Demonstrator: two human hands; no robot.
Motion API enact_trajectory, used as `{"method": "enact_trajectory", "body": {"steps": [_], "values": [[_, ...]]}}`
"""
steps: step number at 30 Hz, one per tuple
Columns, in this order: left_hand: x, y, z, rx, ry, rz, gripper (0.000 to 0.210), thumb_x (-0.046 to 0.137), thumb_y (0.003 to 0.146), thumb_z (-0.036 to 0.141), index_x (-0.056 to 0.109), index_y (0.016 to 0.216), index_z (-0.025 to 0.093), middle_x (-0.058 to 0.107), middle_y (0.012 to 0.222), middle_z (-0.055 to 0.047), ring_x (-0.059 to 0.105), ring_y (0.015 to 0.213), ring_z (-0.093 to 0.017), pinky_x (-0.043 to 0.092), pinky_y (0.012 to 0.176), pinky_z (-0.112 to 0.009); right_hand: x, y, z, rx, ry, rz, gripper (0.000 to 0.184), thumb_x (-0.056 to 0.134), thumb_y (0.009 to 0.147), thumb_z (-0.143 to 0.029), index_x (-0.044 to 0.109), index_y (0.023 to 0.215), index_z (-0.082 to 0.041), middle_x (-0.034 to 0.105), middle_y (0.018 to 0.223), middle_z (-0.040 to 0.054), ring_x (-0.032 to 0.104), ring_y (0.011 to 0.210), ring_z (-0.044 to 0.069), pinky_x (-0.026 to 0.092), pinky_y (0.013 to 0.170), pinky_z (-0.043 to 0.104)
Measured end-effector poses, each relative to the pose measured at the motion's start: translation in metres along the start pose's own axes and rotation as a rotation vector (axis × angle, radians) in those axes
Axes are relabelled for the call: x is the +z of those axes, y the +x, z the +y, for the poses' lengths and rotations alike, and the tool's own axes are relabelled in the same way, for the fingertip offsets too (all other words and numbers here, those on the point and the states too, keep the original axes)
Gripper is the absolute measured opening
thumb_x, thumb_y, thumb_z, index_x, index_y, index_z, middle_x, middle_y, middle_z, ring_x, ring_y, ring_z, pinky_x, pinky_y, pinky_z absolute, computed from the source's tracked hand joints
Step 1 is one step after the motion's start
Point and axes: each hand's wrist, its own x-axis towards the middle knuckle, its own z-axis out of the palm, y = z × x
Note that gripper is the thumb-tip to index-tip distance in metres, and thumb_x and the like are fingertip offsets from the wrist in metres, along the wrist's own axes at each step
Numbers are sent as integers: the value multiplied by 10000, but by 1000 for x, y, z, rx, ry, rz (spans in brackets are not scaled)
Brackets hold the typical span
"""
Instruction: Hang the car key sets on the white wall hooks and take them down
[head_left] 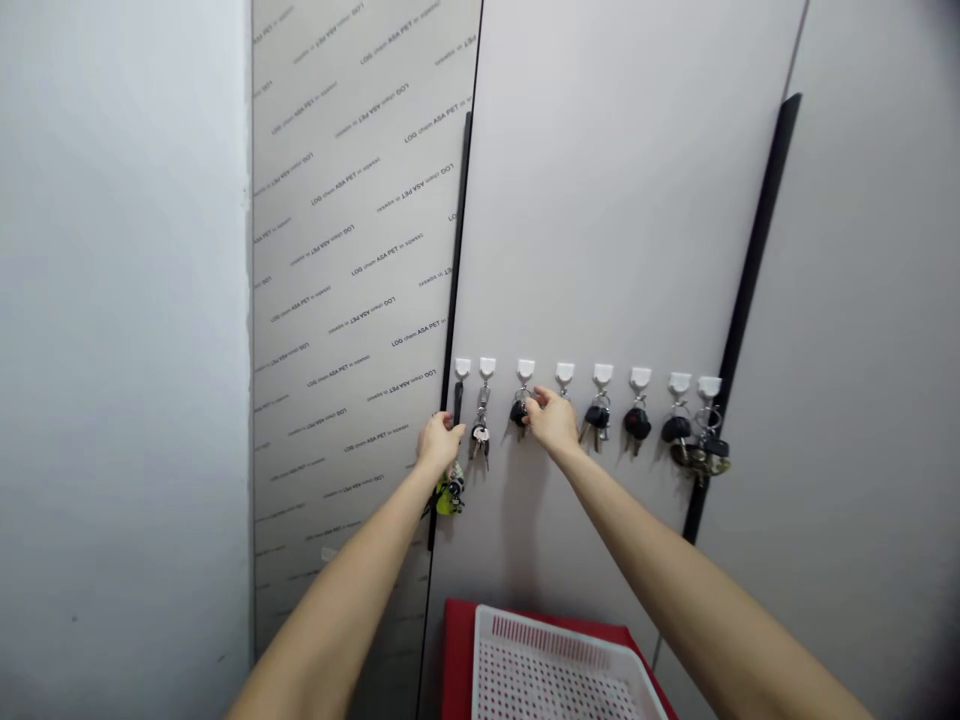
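A row of white hooks (526,369) holds bunches of keys across a pale cabinet door. At the far left, my left hand (439,441) is closed around a black key strap (458,398), its thumb against the strap. A yellow-green and black bundle of trinkets (451,492) dangles below it. On the third hook hangs a bunch of keys with a black head (517,412); my right hand (553,419) pinches it from the right side. Between my hands, silver keys (481,436) hang freely. My right hand mostly hides whatever is under the fourth hook (565,373).
Several more key bunches (637,423) hang toward the right. Long black handles (761,230) run down the door edges. Beneath my arms sits a white perforated basket (480,645) on a red surface (457,655). A printed film-covered panel (352,240) and white wall (120,300) stand left.
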Motion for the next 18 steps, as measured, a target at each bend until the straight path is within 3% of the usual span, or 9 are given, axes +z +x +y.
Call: {"method": "enact_trajectory", "body": {"steps": [6,12,15,18], "values": [[2,9,12,54,125,30,159,420,610,270,517,554,158,530,566,-40,473,568,-139,285,502,-220,1,16,1,35,-22,-39,176,390,619,-208,536,683,-131,542,510,24,511,450,101,402,498,215],[-19,19,43,159,-48,109,227,407,607,299,451,451,139,378,411,37,350,432,-65,224,435,-173,-27,25,-31,-78,-115,-39,174,398,614,-220,534,669,-128,515,448,-1,502,437,85,380,470,176],[-16,9,51,215,-150,-11,232,408,605,318,467,484,130,356,410,49,326,419,-51,221,421,-163,-40,8,-37,-115,-175,-196,143,410,609,-209,521,647,-127,510,440,-4,477,400,73,359,426,162],[-1,-21,42,244,-186,-187,240,404,606,325,459,485,125,331,410,57,298,414,-43,215,418,-162,-45,-25,-15,-92,-194,-444,119,417,609,-222,495,615,-132,507,440,-3,465,388,71,338,387,155]]}}
